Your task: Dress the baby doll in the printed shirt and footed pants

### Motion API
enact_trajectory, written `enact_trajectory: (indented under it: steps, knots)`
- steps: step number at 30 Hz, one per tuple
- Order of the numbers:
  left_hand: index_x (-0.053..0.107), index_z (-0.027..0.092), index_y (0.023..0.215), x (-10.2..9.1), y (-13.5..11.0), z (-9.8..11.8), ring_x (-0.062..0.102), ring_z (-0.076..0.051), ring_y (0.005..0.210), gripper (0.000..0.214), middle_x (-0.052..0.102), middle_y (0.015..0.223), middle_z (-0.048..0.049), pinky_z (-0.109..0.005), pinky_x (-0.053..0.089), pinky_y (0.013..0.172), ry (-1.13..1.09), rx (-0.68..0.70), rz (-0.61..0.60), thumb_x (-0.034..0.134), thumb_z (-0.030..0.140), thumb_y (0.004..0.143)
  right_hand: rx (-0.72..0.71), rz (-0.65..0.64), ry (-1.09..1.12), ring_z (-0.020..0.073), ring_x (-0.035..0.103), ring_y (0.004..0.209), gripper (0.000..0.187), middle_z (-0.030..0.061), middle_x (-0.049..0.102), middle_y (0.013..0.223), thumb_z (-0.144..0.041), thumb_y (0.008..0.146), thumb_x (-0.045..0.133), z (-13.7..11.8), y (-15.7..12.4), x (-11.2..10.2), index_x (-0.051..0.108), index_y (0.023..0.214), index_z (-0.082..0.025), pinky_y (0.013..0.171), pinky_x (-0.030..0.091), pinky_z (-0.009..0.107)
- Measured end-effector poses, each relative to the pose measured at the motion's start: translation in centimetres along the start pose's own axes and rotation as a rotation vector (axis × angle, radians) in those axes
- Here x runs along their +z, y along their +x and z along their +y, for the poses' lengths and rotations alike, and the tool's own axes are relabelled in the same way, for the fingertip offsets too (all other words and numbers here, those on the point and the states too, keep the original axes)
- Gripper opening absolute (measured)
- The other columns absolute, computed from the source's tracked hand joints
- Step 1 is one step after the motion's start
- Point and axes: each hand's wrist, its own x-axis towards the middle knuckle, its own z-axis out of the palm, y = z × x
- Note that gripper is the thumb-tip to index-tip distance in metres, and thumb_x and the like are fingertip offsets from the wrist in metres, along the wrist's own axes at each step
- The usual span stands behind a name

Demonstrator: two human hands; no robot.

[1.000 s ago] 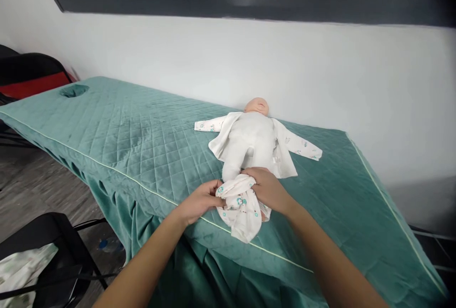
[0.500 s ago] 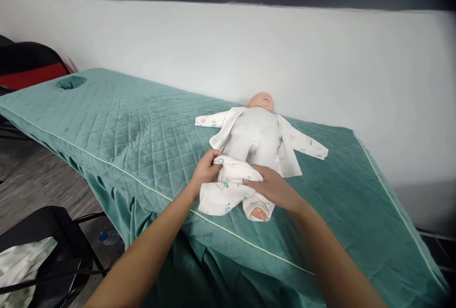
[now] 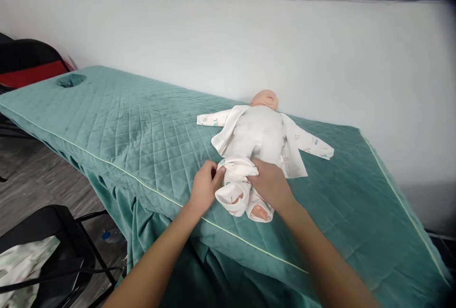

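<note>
A baby doll [image 3: 259, 130] lies on its back on a green quilted table [image 3: 142, 127], head toward the wall. An open white printed top [image 3: 299, 149] is spread under its body and arms. White printed trousers [image 3: 237, 182] cover its legs, and both feet show at the trouser ends. My left hand [image 3: 204, 187] pinches the left side of the trouser waist. My right hand [image 3: 270, 182] grips the right side of the waist, its fingers curled over the cloth.
The table's near edge has a light piping line and a hanging skirt. A face hole [image 3: 70, 80] lies at the far left end. A black chair [image 3: 46, 256] with printed cloth [image 3: 21, 263] stands at lower left. The white wall [image 3: 249, 47] runs behind.
The trousers were bunched near the doll's feet. Both hands have drawn them up the legs toward the hips, and the feet now stick out at the ends.
</note>
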Motion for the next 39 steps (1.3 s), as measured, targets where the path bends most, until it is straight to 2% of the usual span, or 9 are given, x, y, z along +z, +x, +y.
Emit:
enact_trajectory:
  steps: [5, 8, 10, 12, 16, 21, 25, 32, 39]
  knots:
    - [0.051, 0.02, 0.078, -1.3, -3.8, 0.6, 0.053, -0.015, 0.07, 0.03, 0.059, 0.074, 0.0005, -0.028, 0.039, 0.066, -0.045, -0.055, -0.063, 0.056, 0.047, 0.091, 0.047, 0.03, 0.03, 0.018, 0.054, 0.069, 0.01, 0.0019, 0.062, 0.072, -0.024, 0.081, 0.051, 0.0, -0.2, 0.0, 0.046, 0.073, -0.022, 0.061, 0.025, 0.028]
    - [0.05, 0.022, 0.079, -1.3, -4.6, 1.6, 0.054, -0.014, 0.06, 0.03, 0.059, 0.068, 0.002, -0.027, 0.04, 0.059, -0.25, -0.213, -0.354, 0.059, 0.049, 0.087, 0.013, -0.029, 0.141, 0.0177, 0.054, 0.067, 0.01, 0.0006, 0.062, 0.07, -0.027, 0.08, 0.052, 0.3, -0.7, -0.2, 0.048, 0.072, -0.022, 0.061, 0.029, 0.028]
    - [0.046, 0.023, 0.084, -0.9, -5.0, 2.2, 0.054, -0.013, 0.056, 0.039, 0.058, 0.069, 0.0037, -0.025, 0.041, 0.053, -0.47, -0.36, -0.464, 0.063, 0.058, 0.083, -0.014, -0.075, 0.2, 0.0185, 0.056, 0.069, 0.006, 0.0009, 0.065, 0.072, -0.027, 0.078, 0.053, 0.6, -0.9, -0.6, 0.053, 0.074, -0.022, 0.062, 0.032, 0.028]
    - [0.043, 0.024, 0.085, -0.1, -5.4, 2.5, 0.053, -0.012, 0.057, 0.048, 0.056, 0.071, 0.0045, -0.025, 0.042, 0.052, -0.65, -0.424, -0.437, 0.064, 0.066, 0.08, -0.046, -0.116, 0.246, 0.0202, 0.059, 0.073, 0.007, 0.002, 0.069, 0.077, -0.026, 0.077, 0.054, 0.8, -1.1, -1.0, 0.06, 0.079, -0.022, 0.063, 0.037, 0.028]
    - [0.046, 0.022, 0.082, 1.4, -6.2, 2.2, 0.045, -0.011, 0.063, 0.046, 0.048, 0.072, 0.0041, -0.023, 0.039, 0.058, -0.722, -0.349, -0.237, 0.055, 0.066, 0.087, -0.094, -0.196, 0.332, 0.0237, 0.064, 0.084, 0.019, 0.0042, 0.074, 0.092, -0.029, 0.078, 0.06, 1.1, -1.1, -1.7, 0.067, 0.093, -0.02, 0.07, 0.046, 0.031]
    - [0.044, 0.022, 0.082, 2.0, -4.9, 1.3, 0.044, -0.013, 0.073, 0.035, 0.047, 0.076, 0.0023, -0.025, 0.039, 0.068, -0.49, -0.133, -0.052, 0.047, 0.053, 0.097, -0.074, -0.227, 0.396, 0.0257, 0.067, 0.093, 0.021, 0.0033, 0.074, 0.1, -0.032, 0.08, 0.063, 1.3, -1.0, -1.5, 0.067, 0.096, -0.019, 0.079, 0.049, 0.034]
    - [0.044, 0.023, 0.087, 1.1, -1.8, 0.9, 0.052, -0.015, 0.074, 0.024, 0.056, 0.08, 0.0005, -0.027, 0.038, 0.069, -0.167, 0.059, -0.01, 0.042, 0.042, 0.101, -0.036, -0.127, 0.408, 0.0234, 0.065, 0.087, 0.011, 0.0018, 0.072, 0.09, -0.029, 0.082, 0.057, 1.4, -0.9, -1.1, 0.062, 0.087, -0.021, 0.072, 0.046, 0.032]
    - [0.05, 0.022, 0.097, 1.3, 2.9, 0.5, 0.062, -0.022, 0.073, 0.018, 0.065, 0.084, -0.0058, -0.03, 0.037, 0.066, 0.392, 0.158, -0.033, 0.045, 0.038, 0.101, 0.071, 0.051, 0.331, 0.0195, 0.054, 0.07, 0.018, -0.0013, 0.058, 0.069, -0.034, 0.085, 0.053, 2.0, 0.4, -0.8, 0.043, 0.073, -0.024, 0.063, 0.037, 0.03]
    - [0.054, 0.021, 0.091, 2.2, 2.0, -0.6, 0.063, -0.021, 0.077, 0.025, 0.066, 0.085, -0.0081, -0.029, 0.039, 0.068, 0.422, 0.326, 0.011, 0.044, 0.042, 0.101, 0.141, 0.136, 0.322, 0.0209, 0.053, 0.071, 0.014, 0.0002, 0.057, 0.072, -0.027, 0.086, 0.049, 2.1, 1.4, -0.5, 0.04, 0.076, -0.025, 0.063, 0.035, 0.03]
